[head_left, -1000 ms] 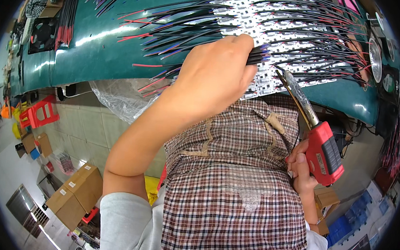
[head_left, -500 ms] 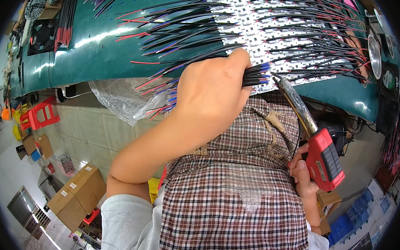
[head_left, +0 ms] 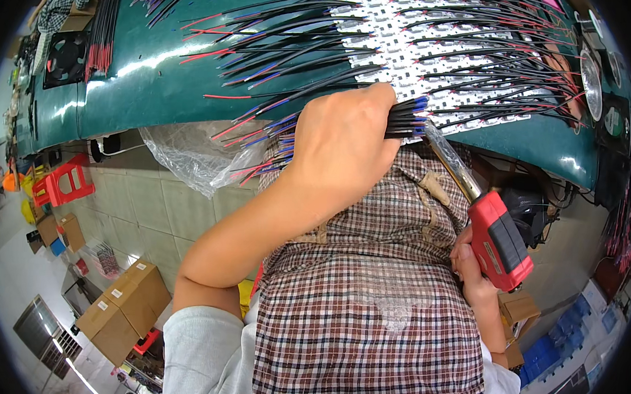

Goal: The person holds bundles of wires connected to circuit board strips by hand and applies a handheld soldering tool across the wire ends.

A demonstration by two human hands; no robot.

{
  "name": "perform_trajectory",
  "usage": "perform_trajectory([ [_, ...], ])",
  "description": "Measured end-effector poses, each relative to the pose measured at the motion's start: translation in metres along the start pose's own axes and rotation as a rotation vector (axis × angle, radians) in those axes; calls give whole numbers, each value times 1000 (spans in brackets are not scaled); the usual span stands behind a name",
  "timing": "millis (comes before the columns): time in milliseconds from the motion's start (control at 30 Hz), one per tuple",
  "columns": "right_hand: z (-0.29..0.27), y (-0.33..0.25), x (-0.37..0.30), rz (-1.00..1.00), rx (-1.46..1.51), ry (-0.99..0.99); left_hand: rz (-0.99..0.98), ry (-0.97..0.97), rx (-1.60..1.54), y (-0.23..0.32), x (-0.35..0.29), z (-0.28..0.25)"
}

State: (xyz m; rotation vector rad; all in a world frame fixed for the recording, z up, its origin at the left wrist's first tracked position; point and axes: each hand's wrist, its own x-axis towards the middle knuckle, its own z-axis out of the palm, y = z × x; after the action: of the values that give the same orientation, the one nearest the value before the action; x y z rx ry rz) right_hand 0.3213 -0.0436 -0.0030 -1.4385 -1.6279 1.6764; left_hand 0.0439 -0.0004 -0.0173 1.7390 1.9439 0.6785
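Observation:
My left hand is closed around a bundle of black wires, whose blue and bare-looking ends stick out to the right past the thumb side. The bundle's other ends, red and blue, fan out left of the wrist. In my right hand, low on the right, is a red and black soldering iron. Its metal barrel slants up and left, with the tip close beside the wire ends; whether they touch I cannot tell. Just beyond lies a white panel of small circuit boards, with rows of black wires along both sides.
The green table has a curved-looking front edge before me. Clear plastic sheeting hangs below it at left. More wire bundles and a black fan lie at the far left. A red stool and cardboard boxes stand on the floor.
The soldering iron and my right hand have shifted slightly left and up. My left hand, with the wires, has moved a little to the right.

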Motion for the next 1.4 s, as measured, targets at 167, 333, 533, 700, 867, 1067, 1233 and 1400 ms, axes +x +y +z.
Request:
perform_trajectory([
  [167, 2, 1, 2, -25, -47, 4, -26, -32, -24, -2, 5, -3],
  [333, 3, 2, 0, 3, -52, 22, -15, -48, 12, -2, 9, -7],
  [533, 7, 3, 1, 51, -15, 56, -7, -59, 16, -3, 11, -7],
  [700, 7, 3, 1, 12, -95, 79, 28, -40, 22, -3, 12, -7],
  [867, 1, -2, 7, -88, -264, -6, 50, -59, 59, -1, 13, -9],
  [1067, 2, 8, 1, -91, -207, 23, 66, -56, 68, -1, 16, -9],
  [1233, 17, -8, 2, -38, -84, 108, 47, -86, 90, 1, 18, -10],
  [1400, 11, 0, -2, -1, -87, 97, 64, -99, 50, -4, 19, -12],
])
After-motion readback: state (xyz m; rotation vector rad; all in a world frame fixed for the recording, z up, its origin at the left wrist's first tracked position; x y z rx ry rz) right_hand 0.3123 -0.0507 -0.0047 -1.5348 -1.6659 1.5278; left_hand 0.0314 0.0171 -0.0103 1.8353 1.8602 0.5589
